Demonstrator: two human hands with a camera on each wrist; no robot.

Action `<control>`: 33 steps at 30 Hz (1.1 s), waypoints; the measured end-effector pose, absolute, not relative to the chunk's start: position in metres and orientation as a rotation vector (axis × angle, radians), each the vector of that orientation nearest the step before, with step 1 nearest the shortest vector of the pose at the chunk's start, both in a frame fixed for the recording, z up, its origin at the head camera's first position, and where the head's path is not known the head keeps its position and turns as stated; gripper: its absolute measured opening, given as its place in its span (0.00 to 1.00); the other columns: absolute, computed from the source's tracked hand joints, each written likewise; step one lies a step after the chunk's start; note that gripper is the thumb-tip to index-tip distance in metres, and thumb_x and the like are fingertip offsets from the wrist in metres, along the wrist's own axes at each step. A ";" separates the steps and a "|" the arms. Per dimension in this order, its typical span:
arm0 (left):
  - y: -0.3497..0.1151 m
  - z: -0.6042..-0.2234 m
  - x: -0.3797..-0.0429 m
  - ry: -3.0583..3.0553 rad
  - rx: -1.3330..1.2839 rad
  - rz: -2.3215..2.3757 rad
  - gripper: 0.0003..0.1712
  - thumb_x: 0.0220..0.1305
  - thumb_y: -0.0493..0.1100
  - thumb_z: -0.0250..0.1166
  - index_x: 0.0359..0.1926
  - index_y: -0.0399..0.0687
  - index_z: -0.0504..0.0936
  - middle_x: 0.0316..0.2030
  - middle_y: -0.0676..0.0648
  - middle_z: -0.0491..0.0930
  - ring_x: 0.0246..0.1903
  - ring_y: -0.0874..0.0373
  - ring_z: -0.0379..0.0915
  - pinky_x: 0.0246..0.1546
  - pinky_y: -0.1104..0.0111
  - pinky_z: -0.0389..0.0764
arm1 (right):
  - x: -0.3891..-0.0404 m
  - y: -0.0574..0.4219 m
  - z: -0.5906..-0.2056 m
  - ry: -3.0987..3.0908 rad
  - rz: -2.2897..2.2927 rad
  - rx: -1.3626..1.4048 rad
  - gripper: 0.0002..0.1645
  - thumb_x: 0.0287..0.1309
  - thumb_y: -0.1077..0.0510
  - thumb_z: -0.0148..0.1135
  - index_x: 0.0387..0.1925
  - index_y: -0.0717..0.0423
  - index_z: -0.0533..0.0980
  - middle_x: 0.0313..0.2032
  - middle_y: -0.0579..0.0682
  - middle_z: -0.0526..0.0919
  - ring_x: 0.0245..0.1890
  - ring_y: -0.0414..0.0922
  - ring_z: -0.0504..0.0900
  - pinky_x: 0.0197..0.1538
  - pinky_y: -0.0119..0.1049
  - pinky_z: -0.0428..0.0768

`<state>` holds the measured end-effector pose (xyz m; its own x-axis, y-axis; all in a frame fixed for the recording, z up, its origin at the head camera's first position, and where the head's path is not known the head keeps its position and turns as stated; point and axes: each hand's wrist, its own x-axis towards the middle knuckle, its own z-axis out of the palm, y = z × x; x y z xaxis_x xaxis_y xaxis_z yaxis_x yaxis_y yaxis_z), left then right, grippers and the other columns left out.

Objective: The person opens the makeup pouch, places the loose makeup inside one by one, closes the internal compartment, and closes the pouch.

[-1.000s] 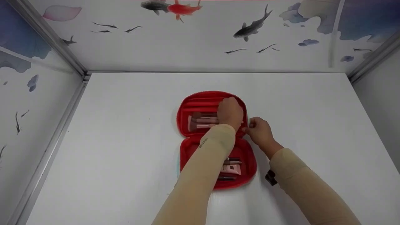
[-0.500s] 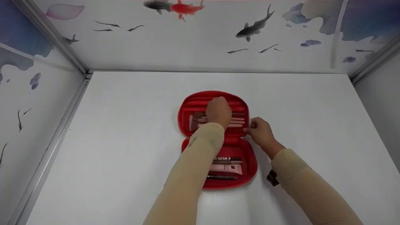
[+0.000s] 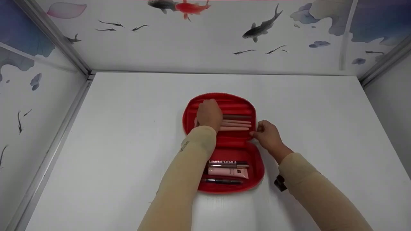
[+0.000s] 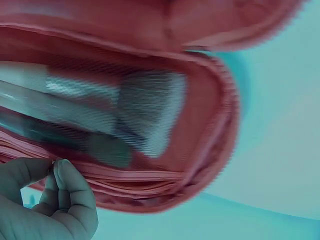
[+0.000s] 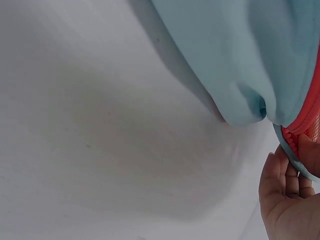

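A red-lined makeup bag (image 3: 236, 143) lies unfolded on the white table. My left hand (image 3: 210, 114) is over its far half, thumb and forefinger pinching a zipper pull, mostly hidden by the fingertips, on the mesh pocket's zipper (image 4: 130, 173). Behind the mesh lie several makeup brushes (image 3: 236, 125), their bristle heads (image 4: 150, 110) showing in the left wrist view. My right hand (image 3: 268, 134) grips the bag's right rim near the fold; in the right wrist view its thumb is inside the edge, its fingers outside on the light blue shell (image 5: 215, 55).
The near half of the bag holds a pink tube (image 3: 228, 172), a dark pen-like stick (image 3: 223, 181) and slim cosmetics (image 3: 228, 164). Walls printed with fish (image 3: 261, 29) border the table (image 3: 128, 128) at the back and sides.
My left hand has slid leftward along the pocket's zipper, uncovering the brush handles and more of the near half's contents. My right hand has stayed at the rim.
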<state>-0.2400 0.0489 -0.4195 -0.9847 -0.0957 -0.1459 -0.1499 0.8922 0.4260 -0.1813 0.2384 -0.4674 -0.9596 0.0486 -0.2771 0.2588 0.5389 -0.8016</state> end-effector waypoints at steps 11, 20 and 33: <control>0.002 -0.432 -0.246 2.933 -0.316 0.765 0.15 0.70 0.36 0.50 0.48 0.35 0.83 0.43 0.39 0.83 0.46 0.49 0.80 0.43 0.61 0.82 | -0.178 0.242 -0.471 2.556 -1.369 0.268 0.09 0.60 0.66 0.62 0.38 0.64 0.69 0.34 0.54 0.76 0.33 0.43 0.73 0.34 0.32 0.73; -0.015 -0.435 -0.248 2.911 -0.386 0.821 0.16 0.69 0.34 0.50 0.47 0.35 0.83 0.41 0.39 0.84 0.43 0.50 0.82 0.42 0.60 0.82 | -0.176 0.244 -0.471 2.579 -1.331 0.240 0.09 0.60 0.66 0.61 0.40 0.65 0.70 0.36 0.56 0.77 0.35 0.45 0.73 0.36 0.33 0.73; -0.016 -0.441 -0.246 3.002 -0.337 0.647 0.13 0.69 0.35 0.54 0.48 0.34 0.81 0.43 0.38 0.81 0.48 0.46 0.77 0.47 0.59 0.80 | -0.177 0.245 -0.470 2.637 -1.288 0.179 0.11 0.59 0.67 0.61 0.41 0.67 0.71 0.36 0.58 0.77 0.37 0.48 0.74 0.37 0.34 0.72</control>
<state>-0.2458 -0.0157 -0.4415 -0.9749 -0.2007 -0.0963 -0.2226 0.8886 0.4010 -0.1768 0.2445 -0.4697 -0.9725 0.0204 -0.2322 0.1957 0.6127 -0.7657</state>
